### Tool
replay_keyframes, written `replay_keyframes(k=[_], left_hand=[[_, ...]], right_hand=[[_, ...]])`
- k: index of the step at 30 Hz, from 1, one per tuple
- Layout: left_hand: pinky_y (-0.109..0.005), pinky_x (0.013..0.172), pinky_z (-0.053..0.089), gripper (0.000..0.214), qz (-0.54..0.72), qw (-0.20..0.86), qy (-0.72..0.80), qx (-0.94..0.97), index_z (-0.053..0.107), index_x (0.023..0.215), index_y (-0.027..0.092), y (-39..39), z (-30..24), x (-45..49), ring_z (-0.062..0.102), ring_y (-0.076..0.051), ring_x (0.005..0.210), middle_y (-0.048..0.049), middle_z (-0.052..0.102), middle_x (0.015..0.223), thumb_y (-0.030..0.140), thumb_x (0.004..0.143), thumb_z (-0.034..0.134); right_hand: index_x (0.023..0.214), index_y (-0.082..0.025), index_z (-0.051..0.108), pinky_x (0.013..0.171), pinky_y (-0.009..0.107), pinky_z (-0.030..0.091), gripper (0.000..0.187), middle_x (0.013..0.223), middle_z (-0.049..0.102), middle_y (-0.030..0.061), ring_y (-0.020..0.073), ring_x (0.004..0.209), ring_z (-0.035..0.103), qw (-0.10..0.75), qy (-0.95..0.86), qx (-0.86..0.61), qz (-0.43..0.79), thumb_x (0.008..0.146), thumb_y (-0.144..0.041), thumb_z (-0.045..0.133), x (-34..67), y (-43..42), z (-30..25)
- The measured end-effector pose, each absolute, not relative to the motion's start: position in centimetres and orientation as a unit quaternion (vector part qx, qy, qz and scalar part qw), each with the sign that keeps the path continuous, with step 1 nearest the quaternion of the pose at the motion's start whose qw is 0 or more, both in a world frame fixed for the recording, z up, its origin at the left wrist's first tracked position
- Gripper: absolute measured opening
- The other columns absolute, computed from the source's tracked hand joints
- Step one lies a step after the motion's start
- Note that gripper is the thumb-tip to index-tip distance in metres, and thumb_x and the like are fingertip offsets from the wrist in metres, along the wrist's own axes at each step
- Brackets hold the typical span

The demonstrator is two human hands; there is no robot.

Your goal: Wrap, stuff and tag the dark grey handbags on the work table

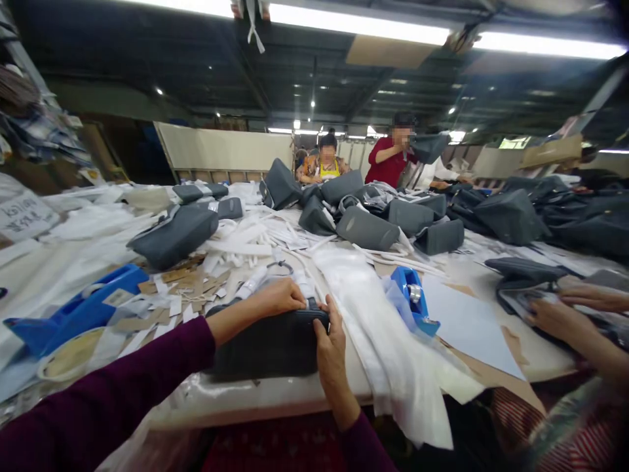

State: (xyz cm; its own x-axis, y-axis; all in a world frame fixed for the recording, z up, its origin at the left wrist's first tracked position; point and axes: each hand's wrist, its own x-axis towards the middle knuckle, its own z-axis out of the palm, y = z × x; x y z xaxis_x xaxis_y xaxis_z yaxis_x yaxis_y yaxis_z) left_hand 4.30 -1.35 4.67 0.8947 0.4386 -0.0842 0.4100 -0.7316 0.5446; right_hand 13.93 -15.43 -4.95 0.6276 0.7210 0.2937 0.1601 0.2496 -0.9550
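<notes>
A dark grey handbag lies at the table's front edge before me. My left hand reaches over its top, fingers closed in a pinch at the upper edge near the strap tab. Around the bag's right end, my right hand is closed, thumb on the front face and fingers behind. Wrapped in white material, the handle rises behind the bag, partly hidden by my left hand. What exactly the left fingertips pinch is too small to make out.
Blue tape dispensers stand left and right. White wrapping sheet hangs over the front edge. Cardboard scraps lie left; several grey bags are heaped behind. A co-worker's hands handle another bag at right; two people are across the table.
</notes>
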Motion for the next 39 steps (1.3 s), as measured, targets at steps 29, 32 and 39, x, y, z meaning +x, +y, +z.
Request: replay_keyframes(k=[29, 32, 39], left_hand=[[-0.023, 0.049, 0.030, 0.012, -0.119, 0.194, 0.435, 0.871, 0.066, 0.054, 0.015, -1.3, 4.8, 8.7, 0.049, -0.014, 0.052, 0.0007, 0.051, 0.048, 0.019, 0.062, 0.057], [-0.022, 0.049, 0.030, 0.010, -0.119, 0.169, 0.443, 0.873, 0.065, 0.053, 0.015, -1.3, 4.7, 8.8, 0.049, -0.014, 0.052, 0.0005, 0.050, 0.047, 0.021, 0.060, 0.060], [-0.022, 0.051, 0.032, 0.016, -0.046, 0.318, 0.379, 0.868, 0.067, 0.055, 0.017, -0.4, 3.4, 6.9, 0.044, -0.012, 0.052, 0.0028, 0.052, 0.050, 0.025, 0.062, 0.055]], right_hand=[[0.142, -0.022, 0.042, 0.103, 0.034, 0.041, 0.062, 0.125, 0.061, 0.0057, 0.0197, 0.113, 0.057, 0.740, -0.275, -0.493, 0.366, 0.082, -0.022, 0.057, 15.0, -15.0, -4.1], [0.140, -0.022, 0.044, 0.099, 0.033, 0.044, 0.062, 0.124, 0.062, 0.0053, 0.0195, 0.111, 0.059, 0.746, -0.263, -0.454, 0.409, 0.081, -0.025, 0.062, 15.4, -15.0, -3.9], [0.111, -0.016, 0.066, 0.075, 0.030, 0.049, 0.039, 0.086, 0.072, 0.0050, 0.0168, 0.076, 0.064, 0.717, -0.222, -0.458, 0.477, 0.076, -0.032, 0.066, 17.9, -13.8, -3.5]])
